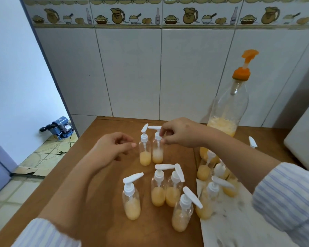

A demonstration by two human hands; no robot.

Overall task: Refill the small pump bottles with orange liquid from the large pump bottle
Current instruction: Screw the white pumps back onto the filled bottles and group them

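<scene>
On a brown wooden table (89,157), the right hand (180,133) pinches the white pump collar of a small pump bottle (157,148) between thumb and fingertips; that bottle stands upright, touching a second small bottle (144,150) on its left, both holding orange liquid in their lower part. The left hand (112,148) hovers just left of this pair with fingers loosely curled, holding nothing. Nearer stand four more small bottles: one alone (131,200), two touching (158,188), and one nearest (182,213). More small bottles crowd on a stained white sheet (239,220) at the right. The large pump bottle (229,102), orange-capped, stands far right by the tiled wall (132,68), liquid low inside.
</scene>
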